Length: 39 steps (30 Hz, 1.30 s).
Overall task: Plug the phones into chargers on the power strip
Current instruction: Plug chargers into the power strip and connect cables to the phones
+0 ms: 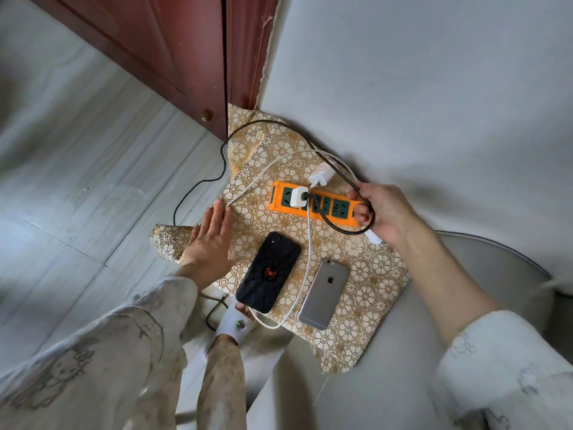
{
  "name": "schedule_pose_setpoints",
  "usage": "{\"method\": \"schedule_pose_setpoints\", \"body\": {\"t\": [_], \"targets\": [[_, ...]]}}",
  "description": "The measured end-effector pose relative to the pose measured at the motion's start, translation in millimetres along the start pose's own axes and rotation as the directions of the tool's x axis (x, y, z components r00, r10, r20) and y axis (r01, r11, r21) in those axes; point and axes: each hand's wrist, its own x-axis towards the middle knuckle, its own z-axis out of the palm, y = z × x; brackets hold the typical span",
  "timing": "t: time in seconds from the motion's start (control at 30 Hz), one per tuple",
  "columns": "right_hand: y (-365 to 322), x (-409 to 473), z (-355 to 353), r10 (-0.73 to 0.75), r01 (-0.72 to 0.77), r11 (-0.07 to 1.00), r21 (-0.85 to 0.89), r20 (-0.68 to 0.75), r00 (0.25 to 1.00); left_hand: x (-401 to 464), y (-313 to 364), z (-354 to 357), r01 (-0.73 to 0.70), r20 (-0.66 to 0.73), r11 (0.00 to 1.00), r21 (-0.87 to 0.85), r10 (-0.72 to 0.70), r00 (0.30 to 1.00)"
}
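— While the right hand (383, 212) is curling round a loop of dark braided cable (333, 218), where are the phones lying?

— Both are lying face down on the flower-patterned cloth (366, 293): the black phone (269, 272) with a red spider on its case, and just beside it the grey phone (325, 293).

— And the other hand?

— The left hand (208, 243) is resting flat, fingers straight, at the cloth's edge, gripping nothing.

— Is anything sitting in the orange power strip (316, 203)?

— One white charger (299, 197) is sitting in a green socket; a second white charger (321, 176) is lying behind the strip. A white cable (309, 243) is running between the phones; where its end goes I cannot tell. The braided cable's plug is hidden too.
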Motion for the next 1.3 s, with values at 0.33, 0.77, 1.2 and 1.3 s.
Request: {"method": "schedule_pose_setpoints", "body": {"t": [0.33,0.77,1.2,1.3], "targets": [[11.8,-46.1,11.2,-0.243,0.291,0.817,-0.498,0.161,0.957,9.4,52.2,-54.7,-0.061,-0.229,0.971,-0.23,0.007,0.973],[16.0,-69.3,-12.2,-0.399,0.392,0.916,0.089,0.098,0.912,15.7,51.5,-78.6,-0.203,-0.291,0.979,-0.015,0.19,0.938],[46.3,-142.3,21.6,-0.576,0.5,0.731,-0.464,-0.027,0.817,-88.5,101.2,-145.5,-0.108,-0.153,0.739,-0.665,0.007,0.988],[51.9,-164.1,35.7,-0.375,0.494,0.765,-0.414,0.338,0.864,-111.8,126.9,-171.4,-0.077,-0.067,0.617,-0.783,0.039,0.997]]}}
